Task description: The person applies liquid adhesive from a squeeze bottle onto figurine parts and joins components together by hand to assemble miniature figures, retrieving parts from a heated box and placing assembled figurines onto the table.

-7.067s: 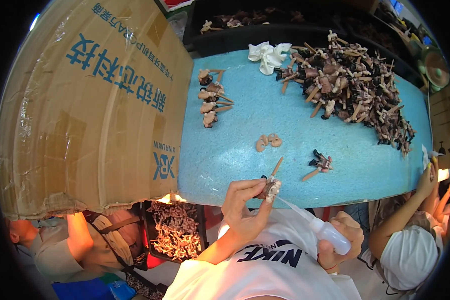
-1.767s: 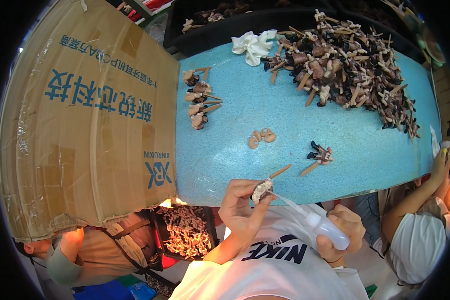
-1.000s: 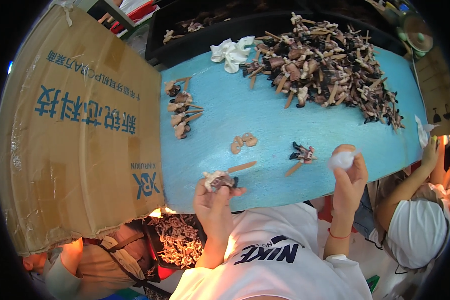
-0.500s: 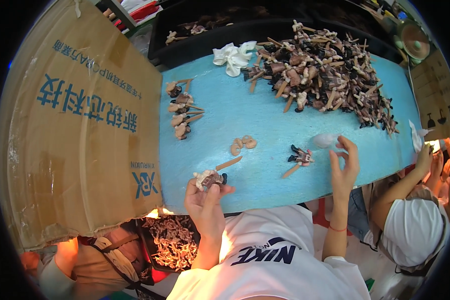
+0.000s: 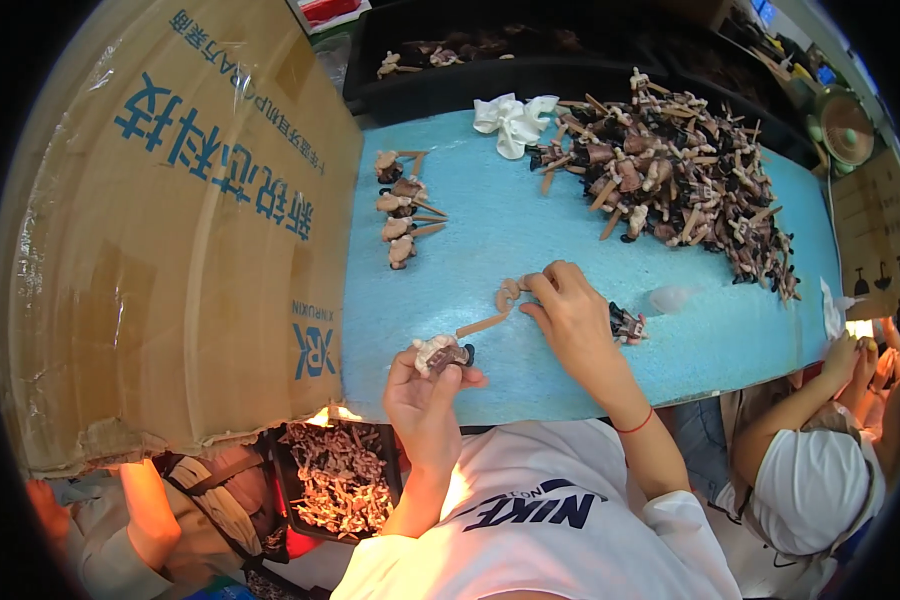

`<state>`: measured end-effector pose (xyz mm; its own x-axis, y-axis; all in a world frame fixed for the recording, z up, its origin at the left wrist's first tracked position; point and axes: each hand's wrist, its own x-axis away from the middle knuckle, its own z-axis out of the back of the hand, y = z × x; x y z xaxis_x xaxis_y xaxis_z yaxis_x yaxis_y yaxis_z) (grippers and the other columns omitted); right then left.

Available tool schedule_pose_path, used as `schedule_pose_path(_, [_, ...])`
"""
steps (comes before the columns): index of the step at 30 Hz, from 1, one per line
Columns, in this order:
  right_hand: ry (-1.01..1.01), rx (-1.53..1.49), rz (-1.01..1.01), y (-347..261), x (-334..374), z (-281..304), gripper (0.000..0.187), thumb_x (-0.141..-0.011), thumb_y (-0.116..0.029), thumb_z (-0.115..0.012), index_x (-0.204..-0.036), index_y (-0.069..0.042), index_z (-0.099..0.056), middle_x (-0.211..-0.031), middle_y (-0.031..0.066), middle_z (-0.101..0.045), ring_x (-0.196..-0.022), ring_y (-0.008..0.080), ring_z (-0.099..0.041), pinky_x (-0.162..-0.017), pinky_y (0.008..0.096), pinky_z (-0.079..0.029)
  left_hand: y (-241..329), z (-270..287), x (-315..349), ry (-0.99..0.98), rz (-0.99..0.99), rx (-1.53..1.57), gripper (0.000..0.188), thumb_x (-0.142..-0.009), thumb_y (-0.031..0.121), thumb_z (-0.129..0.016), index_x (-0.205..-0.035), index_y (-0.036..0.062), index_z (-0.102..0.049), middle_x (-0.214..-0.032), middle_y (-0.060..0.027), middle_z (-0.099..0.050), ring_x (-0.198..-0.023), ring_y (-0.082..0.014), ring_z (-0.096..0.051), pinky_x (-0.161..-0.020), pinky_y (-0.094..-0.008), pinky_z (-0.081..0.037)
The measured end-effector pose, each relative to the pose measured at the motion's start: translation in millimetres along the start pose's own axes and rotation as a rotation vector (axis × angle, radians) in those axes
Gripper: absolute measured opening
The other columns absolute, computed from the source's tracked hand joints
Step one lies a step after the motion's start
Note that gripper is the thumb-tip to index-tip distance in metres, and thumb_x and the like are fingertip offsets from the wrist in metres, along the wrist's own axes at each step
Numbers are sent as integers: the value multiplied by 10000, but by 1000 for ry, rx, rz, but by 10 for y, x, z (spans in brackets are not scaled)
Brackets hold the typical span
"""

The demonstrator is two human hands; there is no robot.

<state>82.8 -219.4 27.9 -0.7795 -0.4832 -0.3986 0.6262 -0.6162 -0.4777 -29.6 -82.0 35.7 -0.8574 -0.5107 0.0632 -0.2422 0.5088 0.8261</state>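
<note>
My left hand (image 5: 425, 400) is closed around a small figurine (image 5: 445, 357) with a pale upper part, a brown middle and black feet. A flat tan stick (image 5: 482, 325) extends from beside that figurine towards the right. My right hand (image 5: 573, 325) reaches over the table's middle, thumb and forefinger apart. Its forefinger tip is at the edge of several small curved tan pieces (image 5: 506, 294); whether it presses on one cannot be made out. Just right of this hand lies another figurine (image 5: 626, 325), partly hidden by it. A translucent whitish lump (image 5: 670, 298) sits beyond that figurine.
A heap of figurines with tan sticks (image 5: 670, 180) covers the blue table's (image 5: 450, 270) far right. Several more figurines (image 5: 400, 210) line its left side by a tall cardboard box (image 5: 210, 240). White crumpled material (image 5: 515, 122) and black trays (image 5: 450, 90) lie farther back. A co-worker (image 5: 810, 475) sits at right.
My right hand has moved left from beside the whitish lump to the curved tan pieces. My left hand still holds its figurine. The whole view has shifted slightly.
</note>
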Motion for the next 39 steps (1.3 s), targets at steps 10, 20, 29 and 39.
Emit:
schedule_pose_path(10, [126,-502,-369,-66,25,222,97,-766,11,-608,-863,10,-601,-762,99,-627,-635,204,-622,-493,257,-469,-76,-34,-21,-20,8,-49,197,-780,-57,-586,-953,3,-513,-935,-130,-578,-711,-200,-622,-578,-320,-541])
schedule_pose_path(20, [17,-1419,-387,-413,293,480,200,-785,91,-558,-984,76,-578,-883,161,-621,-707,201,-632,-523,239,-515,-264,-85,-19,-142,-471,-515,257,-741,-124,-597,-967,-18,-533,-1040,-148,-513,-881,-201,-583,-692,-256,-523])
schedule_pose_path(29, [34,-1519,-552,-523,318,418,179,-750,67,-587,-922,45,-545,-813,147,-605,-647,192,-618,-437,243,-499,-238,-75,-7,-141,-681,-726,285,-699,-106,-617,-965,-11,-576,-1011,-161,-548,-868,-208,-569,-726,-281,-499])
schedule_pose_path(39, [-46,-1551,-629,-503,318,413,196,-743,75,-589,-920,32,-516,-823,132,-590,-646,182,-616,-441,235,-491,-200,-122,19,-116,-746,-805,359,-615,-131,-642,-940,17,-604,-953,-143,-608,-832,-234,-601,-685,-279,-500])
